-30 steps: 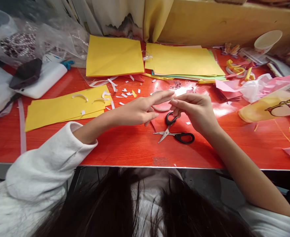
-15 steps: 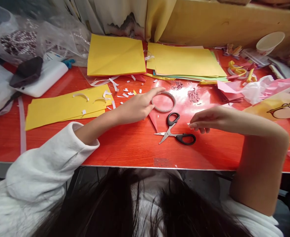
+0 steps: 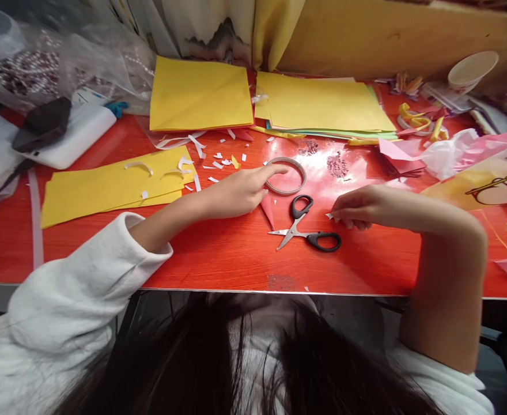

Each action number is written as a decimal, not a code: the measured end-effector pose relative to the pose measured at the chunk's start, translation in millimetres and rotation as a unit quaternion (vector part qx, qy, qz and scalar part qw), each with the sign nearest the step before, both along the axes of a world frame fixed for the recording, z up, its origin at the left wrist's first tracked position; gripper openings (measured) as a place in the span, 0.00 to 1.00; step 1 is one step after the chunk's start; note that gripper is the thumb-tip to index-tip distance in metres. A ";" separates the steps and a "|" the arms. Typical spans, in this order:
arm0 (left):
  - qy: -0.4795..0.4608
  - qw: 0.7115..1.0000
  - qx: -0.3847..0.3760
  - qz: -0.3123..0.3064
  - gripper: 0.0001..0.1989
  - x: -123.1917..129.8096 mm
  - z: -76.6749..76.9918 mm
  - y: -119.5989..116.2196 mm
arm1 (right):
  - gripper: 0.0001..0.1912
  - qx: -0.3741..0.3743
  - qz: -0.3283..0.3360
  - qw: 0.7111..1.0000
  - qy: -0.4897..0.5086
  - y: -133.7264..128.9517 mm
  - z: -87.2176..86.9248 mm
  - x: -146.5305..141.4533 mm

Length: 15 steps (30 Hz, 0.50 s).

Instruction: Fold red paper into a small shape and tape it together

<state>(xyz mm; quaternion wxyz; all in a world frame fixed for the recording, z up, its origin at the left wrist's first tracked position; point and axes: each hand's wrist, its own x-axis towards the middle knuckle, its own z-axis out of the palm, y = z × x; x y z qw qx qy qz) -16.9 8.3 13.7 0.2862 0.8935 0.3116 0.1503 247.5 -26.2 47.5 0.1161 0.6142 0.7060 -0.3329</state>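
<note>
My left hand point(image 3: 251, 189) is at the left side of a roll of tape point(image 3: 286, 191), its index finger reaching over the ring and its thumb below. The roll lies flat on the red table point(image 3: 219, 262). My right hand point(image 3: 357, 208) pinches a tiny white scrap point(image 3: 329, 216) between thumb and fingertips, to the right of the scissors. Those scissors point(image 3: 295, 226) have black handles and lie with blades apart, between my hands. A narrow red paper piece point(image 3: 268, 210) lies beside my left thumb. White paper bits point(image 3: 218, 165) are scattered behind my left wrist.
Yellow sheets point(image 3: 201, 95) and a second yellow stack point(image 3: 326, 106) lie at the back. Yellow strips point(image 3: 110, 187) are at the left, near a white device point(image 3: 78, 138). Pink paper point(image 3: 403, 155), plastic and a tilted paper cup point(image 3: 473, 72) are at the right.
My left index finger has lowered and curled slightly over the tape roll. My right elbow has shifted a little left; its fingers still pinch the scrap. The view has moved slightly.
</note>
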 end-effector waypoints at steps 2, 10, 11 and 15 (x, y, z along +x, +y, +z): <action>0.018 1.000 -0.003 0.004 0.24 0.5 -0.3 -0.2 | 0.14 0.009 0.010 1.000 -0.009 0.9 -2.7 1.4; -0.010 1.000 -0.005 -0.013 0.21 2.3 0.6 -0.3 | 0.19 0.034 0.018 0.999 0.008 0.5 -6.2 4.8; -0.014 1.000 -0.001 -0.015 0.20 2.4 0.4 0.1 | 0.19 0.032 0.013 0.999 0.001 0.4 -6.1 4.9; -0.013 0.999 0.027 -0.015 0.16 2.4 0.3 1.5 | 0.20 0.031 0.000 0.999 -0.025 1.5 -7.8 8.1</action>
